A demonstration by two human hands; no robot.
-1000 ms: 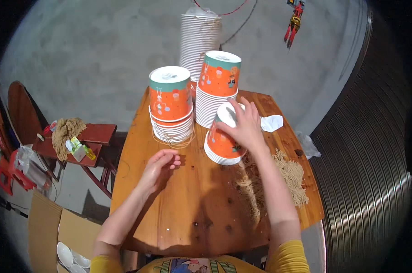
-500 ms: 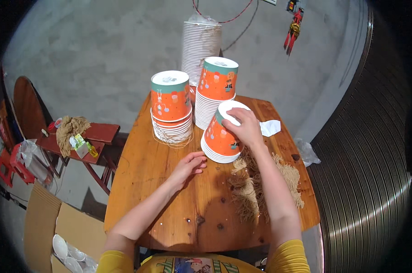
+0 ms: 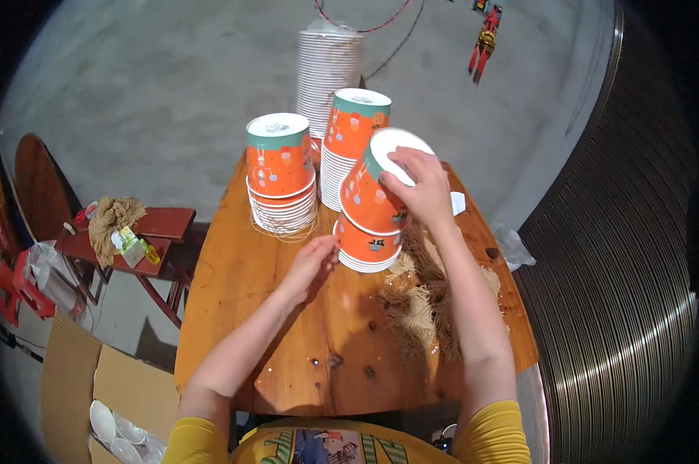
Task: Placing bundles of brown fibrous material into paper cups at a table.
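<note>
An upside-down orange and green paper bucket is tilted in my right hand, whose fingers grip the edge of its white bottom. It sits partly drawn up over the stack of matching upturned paper buckets beneath. My left hand is beside that lower stack, fingers loosely curved and apart, fingertips at its left side; whether they touch it I cannot tell. Farther left stands another upturned bucket stack with thin strings around its base. Behind rises a third bucket stack.
Bundles of tan string lie on the wooden table by my right forearm. A tall white stack stands at the back. To the left are a red bench and a cardboard box; a ribbed shutter is at right.
My right hand has raised the top bucket, exposing more of the stack under it. My left hand has moved up closer to the stack's left side. The view has shifted slightly.
</note>
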